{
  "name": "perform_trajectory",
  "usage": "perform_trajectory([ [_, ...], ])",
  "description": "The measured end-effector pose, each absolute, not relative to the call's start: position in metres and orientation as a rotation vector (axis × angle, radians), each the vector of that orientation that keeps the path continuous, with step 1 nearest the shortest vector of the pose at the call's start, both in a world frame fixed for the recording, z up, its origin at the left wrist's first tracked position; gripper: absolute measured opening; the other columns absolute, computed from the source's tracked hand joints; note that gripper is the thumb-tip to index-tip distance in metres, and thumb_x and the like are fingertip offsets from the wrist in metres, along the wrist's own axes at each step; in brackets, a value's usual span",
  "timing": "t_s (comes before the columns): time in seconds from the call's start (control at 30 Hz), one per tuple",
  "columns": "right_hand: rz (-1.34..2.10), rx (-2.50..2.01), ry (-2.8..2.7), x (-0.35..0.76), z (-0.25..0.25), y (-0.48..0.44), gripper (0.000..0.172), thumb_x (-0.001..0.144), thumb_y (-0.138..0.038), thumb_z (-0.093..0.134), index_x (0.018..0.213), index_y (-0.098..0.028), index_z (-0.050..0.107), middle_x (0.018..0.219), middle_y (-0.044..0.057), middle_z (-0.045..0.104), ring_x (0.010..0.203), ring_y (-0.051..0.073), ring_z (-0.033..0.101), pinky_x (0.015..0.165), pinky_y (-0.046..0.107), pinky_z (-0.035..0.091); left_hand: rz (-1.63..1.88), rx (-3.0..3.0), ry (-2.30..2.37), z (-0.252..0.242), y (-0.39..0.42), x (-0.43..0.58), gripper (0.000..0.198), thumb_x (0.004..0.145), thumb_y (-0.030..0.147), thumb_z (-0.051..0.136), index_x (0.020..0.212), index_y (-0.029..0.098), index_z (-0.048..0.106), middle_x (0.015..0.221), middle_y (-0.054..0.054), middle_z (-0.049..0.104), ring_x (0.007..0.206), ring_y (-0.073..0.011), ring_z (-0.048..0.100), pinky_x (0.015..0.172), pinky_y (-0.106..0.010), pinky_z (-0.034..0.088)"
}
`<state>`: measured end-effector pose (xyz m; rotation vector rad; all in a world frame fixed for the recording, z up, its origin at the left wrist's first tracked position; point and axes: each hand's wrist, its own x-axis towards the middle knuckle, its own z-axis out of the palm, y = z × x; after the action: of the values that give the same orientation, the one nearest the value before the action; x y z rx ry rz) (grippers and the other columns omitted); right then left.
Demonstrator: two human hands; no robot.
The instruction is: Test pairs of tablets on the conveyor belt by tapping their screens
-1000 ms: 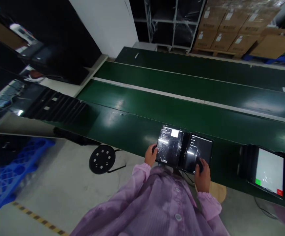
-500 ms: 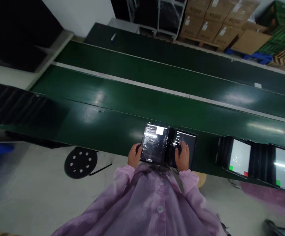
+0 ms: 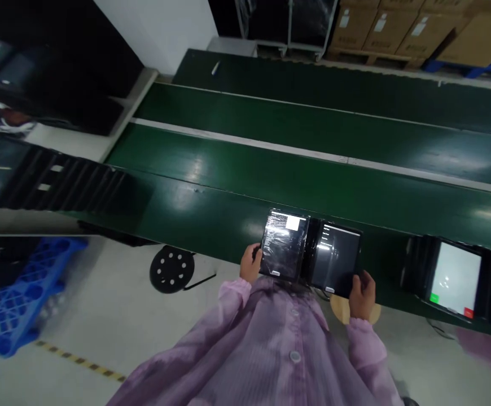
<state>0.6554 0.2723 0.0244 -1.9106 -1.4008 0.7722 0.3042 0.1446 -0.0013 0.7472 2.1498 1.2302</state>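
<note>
Head: left fingers [image 3: 257, 260] and right fingers [image 3: 357, 284] clamp tablets [image 3: 286, 248] by outer edges, wide green bench [image 3: 237, 177] ahead.

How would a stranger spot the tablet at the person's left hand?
Start at the long green bench and find the person's left hand at its near edge. Beside that hand is the dark-screened tablet. Unlike the other tablet by the right hand, it shows a white square near its top right corner.

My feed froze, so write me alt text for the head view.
A person's left hand is at the left edge of a dark-screened tablet, the right hand at the lower right corner of a second tablet beside it. Both sit on a green table.
</note>
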Motion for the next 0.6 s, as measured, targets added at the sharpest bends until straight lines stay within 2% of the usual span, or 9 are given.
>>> perform_trajectory([
  [0.13, 0.900, -1.932, -1.252, 0.660, 0.016, 0.261, 0.062, 0.083, -0.062, 0.057, 0.123, -0.016, 0.067, 0.125, 0.015, 0.069, 0.117, 0.029, 0.062, 0.105, 0.044, 0.047, 1.237, 0.778, 2.093, 0.001, 0.146, 0.304, 0.036, 0.099, 0.042, 0.054, 0.126, 0.021, 0.061, 0.119, -0.010, 0.070, 0.110, -0.0235, 0.067, 0.102, -0.041, 0.052],
  [0.27, 0.900, -1.900, -1.217, 0.656, 0.009, 0.259, 0.063, 0.083, -0.062, 0.056, 0.120, -0.014, 0.069, 0.120, 0.015, 0.071, 0.113, 0.029, 0.063, 0.103, 0.044, 0.047, 1.219, 0.887, 2.176, 0.007, 0.145, 0.306, 0.047, 0.098, 0.043, 0.056, 0.138, 0.018, 0.052, 0.130, -0.015, 0.063, 0.121, -0.0275, 0.062, 0.107, -0.047, 0.050],
  [0.4, 0.884, -1.873, -1.201, 0.654, 0.002, 0.258, 0.064, 0.083, -0.061, 0.056, 0.122, -0.012, 0.069, 0.122, 0.017, 0.071, 0.115, 0.030, 0.063, 0.104, 0.045, 0.046, 1.047, 1.440, 2.245, 0.024, 0.144, 0.324, 0.051, 0.100, 0.035, 0.052, 0.147, 0.016, 0.047, 0.147, -0.018, 0.054, 0.144, -0.0313, 0.044, 0.122, -0.054, 0.034],
  [0.5, 0.894, -1.853, -1.203, 0.654, 0.001, 0.257, 0.066, 0.082, -0.062, 0.055, 0.123, -0.011, 0.069, 0.125, 0.019, 0.070, 0.117, 0.031, 0.063, 0.105, 0.045, 0.046, 0.760, 1.952, 1.874, 0.038, 0.146, 0.349, 0.052, 0.103, 0.031, 0.045, 0.153, 0.018, 0.044, 0.150, -0.011, 0.058, 0.151, -0.0274, 0.037, 0.129, -0.053, 0.021],
  [0.6, 0.891, -1.841, -1.224, 0.655, 0.004, 0.257, 0.066, 0.082, -0.061, 0.053, 0.123, -0.011, 0.069, 0.125, 0.019, 0.070, 0.117, 0.031, 0.063, 0.105, 0.045, 0.046, 0.561, 2.143, 1.643, 0.048, 0.151, 0.368, 0.056, 0.105, 0.032, 0.043, 0.159, 0.019, 0.037, 0.151, -0.007, 0.059, 0.155, -0.0254, 0.031, 0.132, -0.053, 0.011],
])
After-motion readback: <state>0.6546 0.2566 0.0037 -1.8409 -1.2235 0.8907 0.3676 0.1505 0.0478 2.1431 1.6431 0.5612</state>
